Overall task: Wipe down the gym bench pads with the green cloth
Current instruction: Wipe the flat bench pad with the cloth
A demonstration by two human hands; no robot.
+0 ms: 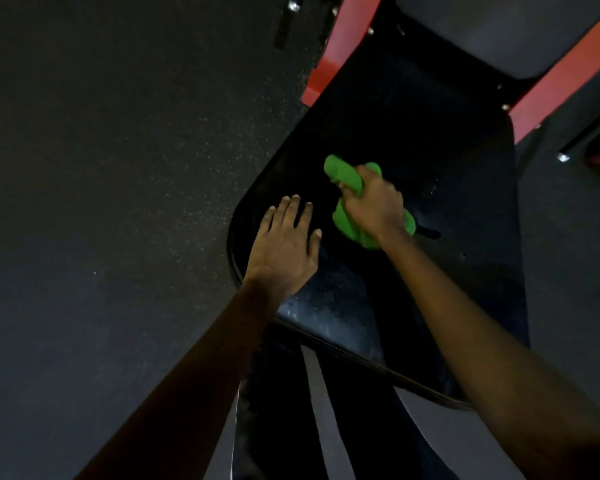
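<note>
A black bench seat pad fills the middle of the head view, slanting from lower left to upper right. My right hand grips a bunched green cloth and holds it down on the pad near its middle. My left hand lies flat with straight fingers on the pad's near left corner, a little left of the cloth. A grey-looking back pad sits beyond the seat at the top right.
Red frame bars flank the back pad on both sides. Dark speckled rubber floor spreads to the left. A black bar with a bolt lies at the top. My dark trousers with white stripes show below the pad.
</note>
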